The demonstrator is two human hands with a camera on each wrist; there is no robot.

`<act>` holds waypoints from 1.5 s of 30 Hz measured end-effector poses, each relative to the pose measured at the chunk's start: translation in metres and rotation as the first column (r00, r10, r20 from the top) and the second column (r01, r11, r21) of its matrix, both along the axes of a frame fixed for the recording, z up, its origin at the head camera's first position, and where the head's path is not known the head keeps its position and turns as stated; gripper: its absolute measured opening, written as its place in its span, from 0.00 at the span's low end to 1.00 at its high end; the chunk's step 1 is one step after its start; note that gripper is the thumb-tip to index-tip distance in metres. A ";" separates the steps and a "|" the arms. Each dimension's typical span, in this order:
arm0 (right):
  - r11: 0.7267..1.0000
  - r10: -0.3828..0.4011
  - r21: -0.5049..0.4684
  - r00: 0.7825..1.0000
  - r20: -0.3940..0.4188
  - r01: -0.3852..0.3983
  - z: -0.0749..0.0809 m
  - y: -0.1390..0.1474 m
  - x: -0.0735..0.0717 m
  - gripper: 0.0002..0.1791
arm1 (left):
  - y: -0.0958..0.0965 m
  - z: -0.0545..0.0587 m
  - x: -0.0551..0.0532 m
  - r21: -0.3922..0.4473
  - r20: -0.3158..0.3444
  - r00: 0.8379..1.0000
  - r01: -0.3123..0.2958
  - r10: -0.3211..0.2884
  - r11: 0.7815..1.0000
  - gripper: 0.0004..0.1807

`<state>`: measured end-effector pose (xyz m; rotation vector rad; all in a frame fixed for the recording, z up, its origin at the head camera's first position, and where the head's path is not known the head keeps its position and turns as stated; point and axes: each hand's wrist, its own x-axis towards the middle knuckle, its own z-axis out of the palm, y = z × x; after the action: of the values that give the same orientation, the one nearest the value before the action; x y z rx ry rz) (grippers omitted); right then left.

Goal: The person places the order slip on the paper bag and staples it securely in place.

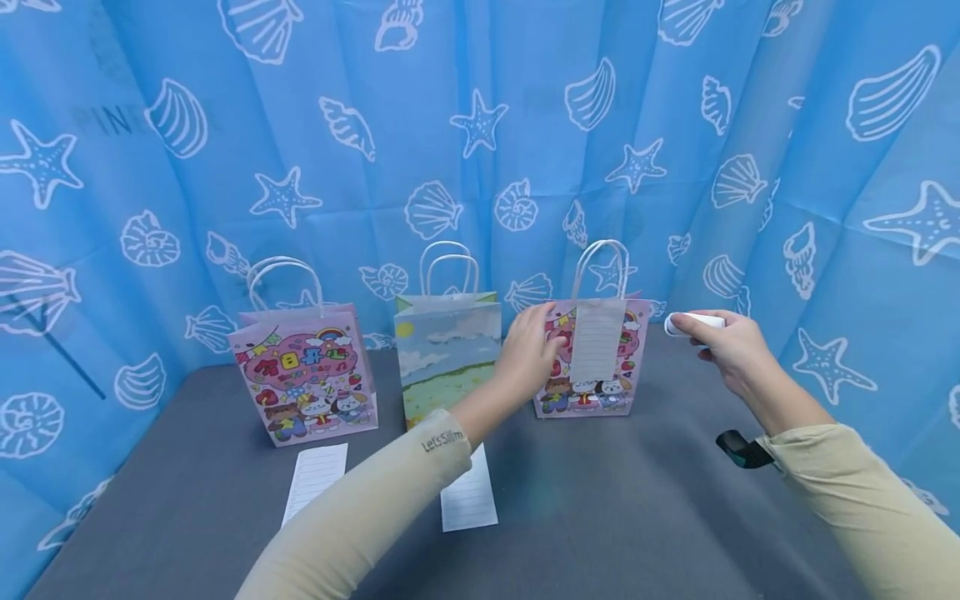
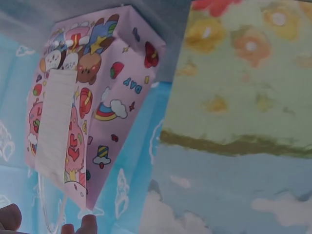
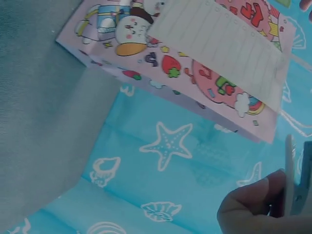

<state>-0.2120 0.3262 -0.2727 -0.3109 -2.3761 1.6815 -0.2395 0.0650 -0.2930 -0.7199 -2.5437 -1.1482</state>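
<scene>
In my right hand (image 1: pixel 733 346) I grip a small white stapler (image 1: pixel 696 323), held to the right of the right-hand pink gift bag (image 1: pixel 556 400). The stapler's parted arms show at the edge of the right wrist view. A lined paper slip (image 1: pixel 597 342) hangs down that bag's front from its top edge, below the white handles. My left hand (image 1: pixel 527 350) is by the bag's upper left edge, its fingers loosely bent and holding nothing; whether they touch the bag I cannot tell. In the left wrist view only fingertips (image 2: pixel 89 225) show, beside the bag's top corner.
A landscape-print gift bag (image 1: pixel 450 333) stands in the middle, partly behind my left arm. Another pink gift bag (image 1: pixel 307 375) is at the left. Two lined slips, one left (image 1: pixel 321 475) and one central slip (image 1: pixel 470 500), lie on the grey table (image 1: pixel 585 517). Behind hangs a blue shell-print curtain (image 1: pixel 480 183).
</scene>
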 end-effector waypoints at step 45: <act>0.999 0.037 0.023 0.931 0.364 -0.049 -0.052 0.028 0.017 0.53 | -0.045 -0.046 0.028 0.001 0.187 0.981 0.050 -0.049 0.999 0.29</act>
<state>-0.1951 0.3541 -0.3244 -0.6185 -2.6836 1.7294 -0.2116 0.0197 -0.3386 -0.7109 -2.6953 -1.2835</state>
